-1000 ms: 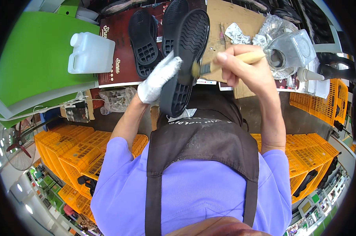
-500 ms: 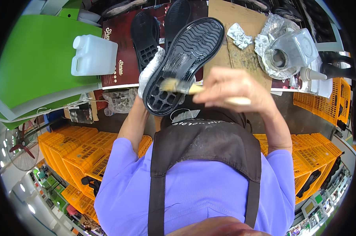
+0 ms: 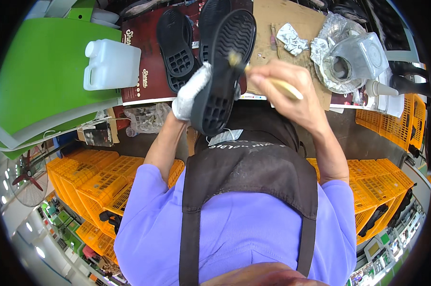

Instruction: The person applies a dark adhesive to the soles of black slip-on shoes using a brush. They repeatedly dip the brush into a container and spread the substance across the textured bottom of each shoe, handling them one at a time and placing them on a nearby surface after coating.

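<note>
My left hand [image 3: 192,94], in a white glove, grips a black shoe sole [image 3: 220,90] by its left edge. The sole is tilted, its wavy-ridged end pointing away and its square-celled end near my apron. Bare-skinned, my right hand [image 3: 291,93] is closed round the pale wooden handle of a paintbrush [image 3: 283,86]. The brush's blurred bristles are at the sole's right side, near its middle; whether they touch it I cannot tell. Beyond the left hand, black soles [image 3: 176,45] lie on a dark red board [image 3: 141,52].
On the left, a white plastic jug [image 3: 112,66] stands by a green surface [image 3: 48,62]. At the right are a clear plastic container [image 3: 368,57] in crumpled wrapping, a crumpled foil piece [image 3: 292,40] and cardboard [image 3: 272,19]. Orange crates [image 3: 106,186] stand at both sides behind me.
The sole has turned more upright, and its far end has swung left. My right hand has moved up, carrying the brush from the square-celled end to near the sole's middle.
</note>
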### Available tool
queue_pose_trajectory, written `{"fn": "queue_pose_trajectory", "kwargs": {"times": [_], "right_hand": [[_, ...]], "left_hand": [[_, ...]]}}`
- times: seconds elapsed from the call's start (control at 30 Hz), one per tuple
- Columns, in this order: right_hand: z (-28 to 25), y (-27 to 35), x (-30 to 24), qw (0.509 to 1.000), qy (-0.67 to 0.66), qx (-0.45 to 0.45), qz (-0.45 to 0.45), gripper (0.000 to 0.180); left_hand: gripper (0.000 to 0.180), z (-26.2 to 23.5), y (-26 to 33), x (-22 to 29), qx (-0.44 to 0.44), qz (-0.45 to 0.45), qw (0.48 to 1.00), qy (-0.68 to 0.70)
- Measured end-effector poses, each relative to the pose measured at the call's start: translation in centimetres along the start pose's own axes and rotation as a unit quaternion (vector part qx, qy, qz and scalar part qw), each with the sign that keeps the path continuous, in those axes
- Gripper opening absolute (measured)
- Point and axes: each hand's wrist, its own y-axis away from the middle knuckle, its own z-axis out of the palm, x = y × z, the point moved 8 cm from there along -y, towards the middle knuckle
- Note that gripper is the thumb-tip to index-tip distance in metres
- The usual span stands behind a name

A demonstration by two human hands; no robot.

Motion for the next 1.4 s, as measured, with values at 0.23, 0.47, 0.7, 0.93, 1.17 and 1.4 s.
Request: {"fn": "queue_pose_trajectory", "kwargs": {"times": [0.23, 0.47, 0.7, 0.93, 1.17, 1.4], "right_hand": [[-2.3, -1.3, 1.3, 0.984, 0.089, 0.128, -0.083, 0.013], [4.7, 1.8, -4.7, 0.987, -0.034, -0.096, -0.125, 0.013], [5.0, -0.7, 1.5, 0.905, -0.280, -0.158, 0.279, 0.021], [0.2, -4.2, 5.2, 0.957, -0.154, 0.005, 0.246, 0.025], [-3.0, -6.5, 4.0, 0.978, -0.062, 0.114, 0.164, 0.022], [1.6, -3.6, -0.1, 0.971, 0.102, -0.041, -0.214, 0.022]], "left_hand": [[0.044, 2.3, -0.1, 0.5, -0.109, -0.010, 0.987, 0.119], [0.052, -0.1, -1.4, 1.3, -0.084, 0.038, 0.995, 0.043], [0.049, 1.4, -0.6, 2.2, -0.013, 0.072, 0.974, -0.215], [0.056, 1.9, 0.0, 2.7, 0.004, 0.126, 0.928, -0.351], [0.061, 2.7, 0.5, 2.1, -0.009, 0.114, 0.956, -0.271], [0.053, 1.4, 0.8, 0.1, -0.123, -0.053, 0.977, 0.166]]}}
